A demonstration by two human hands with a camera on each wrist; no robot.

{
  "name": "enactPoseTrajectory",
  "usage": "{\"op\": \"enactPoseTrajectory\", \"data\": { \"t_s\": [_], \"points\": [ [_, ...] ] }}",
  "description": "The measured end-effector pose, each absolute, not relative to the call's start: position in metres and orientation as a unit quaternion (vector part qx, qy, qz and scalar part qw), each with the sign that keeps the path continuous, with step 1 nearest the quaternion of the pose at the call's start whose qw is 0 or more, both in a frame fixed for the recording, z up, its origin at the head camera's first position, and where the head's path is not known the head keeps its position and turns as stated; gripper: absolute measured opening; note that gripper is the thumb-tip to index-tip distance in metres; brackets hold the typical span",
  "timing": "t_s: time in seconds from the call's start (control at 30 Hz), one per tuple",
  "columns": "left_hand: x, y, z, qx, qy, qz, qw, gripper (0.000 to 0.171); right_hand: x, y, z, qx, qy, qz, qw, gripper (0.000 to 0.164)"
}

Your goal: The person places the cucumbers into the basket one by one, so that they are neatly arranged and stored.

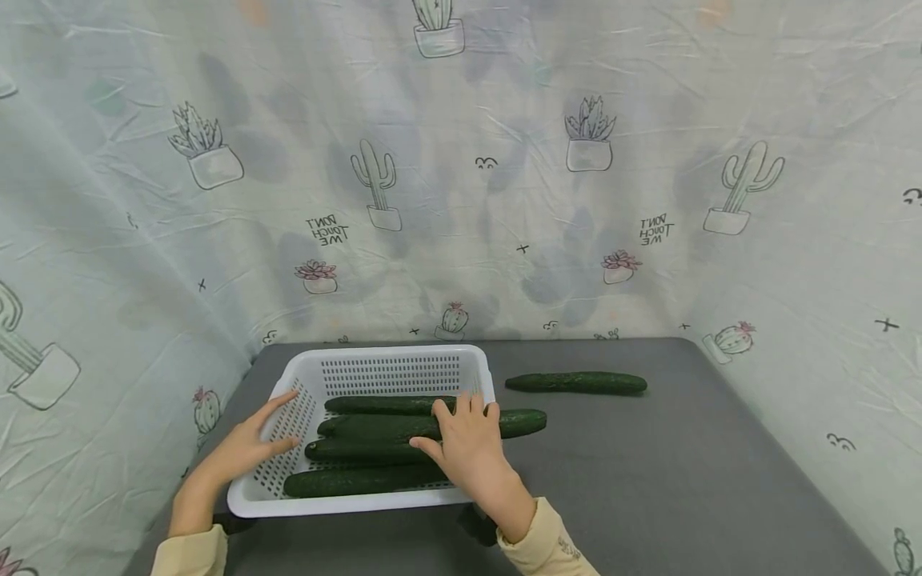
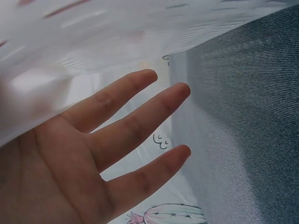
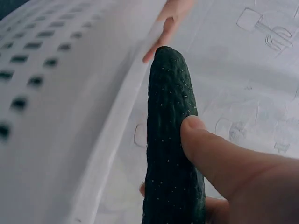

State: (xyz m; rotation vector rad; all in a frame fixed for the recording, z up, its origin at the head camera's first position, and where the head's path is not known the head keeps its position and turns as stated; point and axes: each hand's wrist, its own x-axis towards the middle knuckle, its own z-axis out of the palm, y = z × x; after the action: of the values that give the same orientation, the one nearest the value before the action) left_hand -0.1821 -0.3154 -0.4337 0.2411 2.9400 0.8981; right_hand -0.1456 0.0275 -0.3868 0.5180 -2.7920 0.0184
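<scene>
In the head view, a dark green cucumber [image 1: 524, 422] is gripped by my right hand [image 1: 471, 448], its right end jutting past the right rim of a white slotted basket [image 1: 389, 354]. The right wrist view shows the thumb pressed along this bumpy cucumber [image 3: 170, 135], above the basket's rim. Several more cucumbers [image 1: 360, 480] lie side by side inside the basket, partly hidden by the right hand. At the basket's left rim is my left hand [image 1: 245, 448], thumb and fingers spread apart. Its extended fingers [image 2: 140, 130] show beside the basket wall in the left wrist view.
One cucumber [image 1: 576, 383] lies alone on the grey tabletop [image 1: 648, 480], right of the basket. A pale curtain [image 1: 461, 200] printed with cacti surrounds the table at the back and both sides.
</scene>
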Motion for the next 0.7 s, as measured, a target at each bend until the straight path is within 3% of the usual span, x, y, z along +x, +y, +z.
{"op": "enactPoseTrajectory", "data": {
  "t_s": [0.23,0.7],
  "points": [
    [-0.181,-0.316,-0.435,0.086,0.951,0.297,0.023,0.077,-0.140,0.008,-0.394,0.188,-0.966,-0.022,0.178,0.049],
    [-0.184,-0.317,-0.437,0.084,0.951,0.297,0.024,0.075,-0.138,-0.017,-0.410,0.173,-0.976,-0.018,0.131,0.052]
  ]
}}
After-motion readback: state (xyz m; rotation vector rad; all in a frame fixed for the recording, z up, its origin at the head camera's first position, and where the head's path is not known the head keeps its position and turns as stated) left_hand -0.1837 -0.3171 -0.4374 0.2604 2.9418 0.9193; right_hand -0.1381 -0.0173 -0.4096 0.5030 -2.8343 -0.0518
